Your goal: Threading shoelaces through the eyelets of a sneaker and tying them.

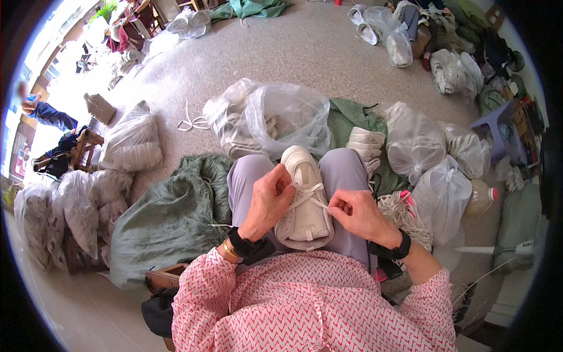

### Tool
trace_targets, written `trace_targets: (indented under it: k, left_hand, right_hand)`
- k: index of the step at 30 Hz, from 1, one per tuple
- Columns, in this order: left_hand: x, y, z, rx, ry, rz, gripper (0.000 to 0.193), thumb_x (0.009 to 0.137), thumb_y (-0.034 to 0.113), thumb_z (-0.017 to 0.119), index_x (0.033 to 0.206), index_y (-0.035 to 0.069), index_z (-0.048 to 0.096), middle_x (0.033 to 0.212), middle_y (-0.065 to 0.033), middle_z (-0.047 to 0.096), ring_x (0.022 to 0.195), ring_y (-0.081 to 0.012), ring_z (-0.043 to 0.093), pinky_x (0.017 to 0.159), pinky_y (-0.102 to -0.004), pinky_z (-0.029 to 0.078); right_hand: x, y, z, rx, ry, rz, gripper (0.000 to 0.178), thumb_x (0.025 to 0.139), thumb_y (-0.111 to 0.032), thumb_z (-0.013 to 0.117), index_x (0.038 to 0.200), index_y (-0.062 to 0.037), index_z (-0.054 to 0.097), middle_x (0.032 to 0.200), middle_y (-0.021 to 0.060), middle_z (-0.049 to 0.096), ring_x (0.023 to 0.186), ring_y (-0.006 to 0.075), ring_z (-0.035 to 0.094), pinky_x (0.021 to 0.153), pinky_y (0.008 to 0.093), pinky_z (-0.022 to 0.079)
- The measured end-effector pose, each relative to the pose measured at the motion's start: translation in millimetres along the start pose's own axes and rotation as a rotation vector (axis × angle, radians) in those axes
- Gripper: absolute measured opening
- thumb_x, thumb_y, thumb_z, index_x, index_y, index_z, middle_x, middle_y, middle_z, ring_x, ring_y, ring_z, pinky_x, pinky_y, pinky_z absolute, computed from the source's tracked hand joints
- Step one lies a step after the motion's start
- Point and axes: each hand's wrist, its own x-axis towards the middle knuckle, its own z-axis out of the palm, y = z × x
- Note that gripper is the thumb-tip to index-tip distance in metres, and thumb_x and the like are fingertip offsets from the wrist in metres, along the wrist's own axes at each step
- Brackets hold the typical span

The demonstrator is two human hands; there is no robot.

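A cream-white sneaker (303, 220) rests on my lap between my knees, its toe pointing away from me. White shoelace (306, 196) crosses over its upper. My left hand (268, 199) is closed in a pinch on the lace at the shoe's left side. At the right side, my right hand (359, 214) pinches the lace too, with a length stretched between it and the shoe. Just beyond my right knee stand several stacked cream shoes (366, 146). A bundle of loose white laces (404, 217) lies beside my right forearm.
An open clear plastic bag of shoes (275, 114) sits beyond my knees. Green sacks (173, 217) lie on my left. Filled bags (443, 196) stand at right, near a purple stool (497, 129). A person (50, 111) is at far left.
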Motion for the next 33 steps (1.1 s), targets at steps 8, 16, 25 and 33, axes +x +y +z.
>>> trace_targets:
  k: [8,16,25,33]
  left_hand:
    - [-5.2,6.3,1.1,0.019,-0.022,0.033,0.008,0.088,-0.003,0.066,0.094,-0.002,0.060,0.081,-0.0096,0.061,0.067,-0.0157,0.057,0.063,-0.0311,0.048]
    - [-15.6,10.4,-0.6,-0.003,-0.112,0.122,0.012,0.088,0.001,0.068,0.096,-0.002,0.059,0.092,-0.0112,0.055,0.076,-0.0224,0.059,0.070,-0.0336,0.050]
    - [-31.0,11.8,-8.3,0.047,-0.121,0.128,0.021,0.085,0.006,0.078,0.092,0.001,0.058,0.094,-0.0105,0.056,0.086,-0.0245,0.059,0.077,-0.0352,0.050]
    - [-33.4,11.3,-3.7,0.058,-0.077,0.073,0.021,0.083,0.005,0.078,0.086,0.000,0.059,0.089,-0.0093,0.058,0.078,-0.0211,0.058,0.070,-0.0331,0.049]
  right_hand:
    - [-21.4,-10.5,0.1,-0.003,0.050,-0.035,0.015,0.091,-0.010,0.073,0.086,0.0017,0.065,0.072,0.0153,0.068,0.060,0.0238,0.066,0.057,0.0358,0.050]
    - [-68.0,-2.7,-16.9,-0.027,0.043,0.106,0.014,0.090,-0.010,0.073,0.085,0.0001,0.065,0.068,0.0103,0.063,0.056,0.0172,0.059,0.055,0.0331,0.046]
    - [-24.7,-8.3,-1.9,0.029,0.060,0.106,0.015,0.091,-0.014,0.075,0.094,0.0001,0.070,0.077,0.0110,0.071,0.057,0.0156,0.064,0.055,0.0314,0.048]
    - [25.2,4.4,16.0,0.008,0.167,0.044,0.017,0.092,-0.013,0.073,0.099,0.0012,0.070,0.085,0.0156,0.075,0.065,0.0263,0.071,0.061,0.0369,0.054]
